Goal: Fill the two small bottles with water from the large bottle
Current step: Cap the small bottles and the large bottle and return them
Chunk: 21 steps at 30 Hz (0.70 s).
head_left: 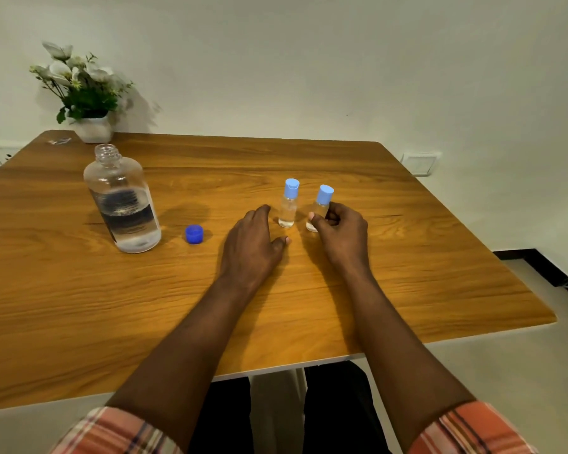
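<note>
The one wooden table point(79, 306) bears one large clear bottle point(122, 204) at the left, one loose dark blue cap point(194, 234) near it, and one pot of flowers point(92, 127) at the far left corner. There are two small bottles, the left small bottle point(288, 211) and the right small bottle point(321, 209), each with one light blue cap point(291, 187). Two hands show, the left hand point(253, 244) and the right hand point(343, 232).

Right hand point(343, 232) hides part of 1 small bottle point(321, 206).
</note>
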Each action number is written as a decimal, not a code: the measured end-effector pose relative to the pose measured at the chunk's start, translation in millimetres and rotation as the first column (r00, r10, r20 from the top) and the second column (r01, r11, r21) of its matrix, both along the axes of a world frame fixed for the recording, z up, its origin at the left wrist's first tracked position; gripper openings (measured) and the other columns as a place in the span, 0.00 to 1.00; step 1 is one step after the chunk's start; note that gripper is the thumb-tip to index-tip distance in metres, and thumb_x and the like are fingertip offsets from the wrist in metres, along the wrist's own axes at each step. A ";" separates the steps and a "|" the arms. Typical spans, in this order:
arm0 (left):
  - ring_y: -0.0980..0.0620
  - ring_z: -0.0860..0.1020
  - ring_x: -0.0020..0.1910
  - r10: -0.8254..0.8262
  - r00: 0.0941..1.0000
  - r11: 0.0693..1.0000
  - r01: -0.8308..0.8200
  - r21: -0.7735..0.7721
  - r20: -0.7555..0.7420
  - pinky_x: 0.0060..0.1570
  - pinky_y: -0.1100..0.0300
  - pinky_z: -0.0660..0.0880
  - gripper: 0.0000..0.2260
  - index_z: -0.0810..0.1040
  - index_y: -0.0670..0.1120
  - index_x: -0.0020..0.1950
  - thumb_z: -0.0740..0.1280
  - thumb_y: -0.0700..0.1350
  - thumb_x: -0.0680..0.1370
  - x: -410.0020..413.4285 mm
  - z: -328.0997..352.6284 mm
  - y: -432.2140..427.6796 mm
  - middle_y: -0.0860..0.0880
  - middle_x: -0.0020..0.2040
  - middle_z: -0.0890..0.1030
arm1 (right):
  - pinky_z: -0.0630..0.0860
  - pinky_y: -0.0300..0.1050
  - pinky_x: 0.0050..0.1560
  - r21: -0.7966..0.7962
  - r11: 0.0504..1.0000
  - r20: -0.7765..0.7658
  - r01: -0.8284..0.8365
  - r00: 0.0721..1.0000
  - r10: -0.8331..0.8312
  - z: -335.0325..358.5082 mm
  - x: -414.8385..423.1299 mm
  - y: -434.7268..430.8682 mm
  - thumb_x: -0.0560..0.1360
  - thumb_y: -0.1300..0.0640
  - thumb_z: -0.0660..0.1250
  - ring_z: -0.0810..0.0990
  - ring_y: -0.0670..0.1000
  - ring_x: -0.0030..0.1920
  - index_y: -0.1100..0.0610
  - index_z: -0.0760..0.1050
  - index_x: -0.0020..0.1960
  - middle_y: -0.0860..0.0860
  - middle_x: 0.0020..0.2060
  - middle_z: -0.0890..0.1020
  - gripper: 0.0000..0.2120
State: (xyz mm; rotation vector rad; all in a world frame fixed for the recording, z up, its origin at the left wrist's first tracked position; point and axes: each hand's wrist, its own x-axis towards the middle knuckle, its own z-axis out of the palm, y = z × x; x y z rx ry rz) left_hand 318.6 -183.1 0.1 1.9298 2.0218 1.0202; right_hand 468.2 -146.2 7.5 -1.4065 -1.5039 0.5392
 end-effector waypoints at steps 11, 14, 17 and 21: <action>0.47 0.74 0.62 0.016 1.000 1.000 -0.016 -0.013 0.009 0.58 0.52 0.72 0.29 0.67 0.46 0.71 0.71 0.53 0.74 -0.5 0.2 5.1 0.46 0.63 0.76 | 0.79 0.45 0.47 -0.030 0.999 0.039 -0.010 0.999 0.011 -3.5 -1.5 10.7 0.72 0.52 0.73 0.83 0.49 0.47 0.56 0.81 0.58 0.51 0.47 0.85 0.16; 0.47 0.74 0.62 0.017 1.000 1.000 -0.017 -0.017 0.010 0.58 0.53 0.72 0.29 0.67 0.46 0.71 0.71 0.53 0.74 -0.5 0.0 4.1 0.46 0.62 0.76 | 0.78 0.49 0.55 -0.072 0.997 0.015 0.019 1.000 -0.018 -3.0 0.4 9.1 0.69 0.52 0.76 0.81 0.51 0.54 0.59 0.75 0.66 0.54 0.54 0.83 0.29; 0.47 0.74 0.62 0.020 1.000 1.000 -0.019 -0.020 0.013 0.58 0.52 0.72 0.29 0.67 0.46 0.71 0.71 0.52 0.74 -0.2 0.7 1.3 0.46 0.63 0.76 | 0.77 0.48 0.57 -0.097 0.993 0.008 0.060 0.998 -0.060 -3.0 3.3 5.2 0.68 0.54 0.77 0.80 0.50 0.54 0.60 0.73 0.68 0.54 0.54 0.82 0.31; 0.47 0.74 0.63 0.014 0.999 1.000 -0.014 -0.002 0.033 0.60 0.52 0.71 0.29 0.67 0.46 0.72 0.71 0.51 0.74 -1.1 0.9 -5.8 0.46 0.63 0.76 | 0.78 0.49 0.49 -0.090 0.982 0.013 0.166 0.986 -0.166 -2.5 4.2 -6.5 0.71 0.55 0.74 0.81 0.49 0.44 0.59 0.81 0.52 0.52 0.44 0.84 0.12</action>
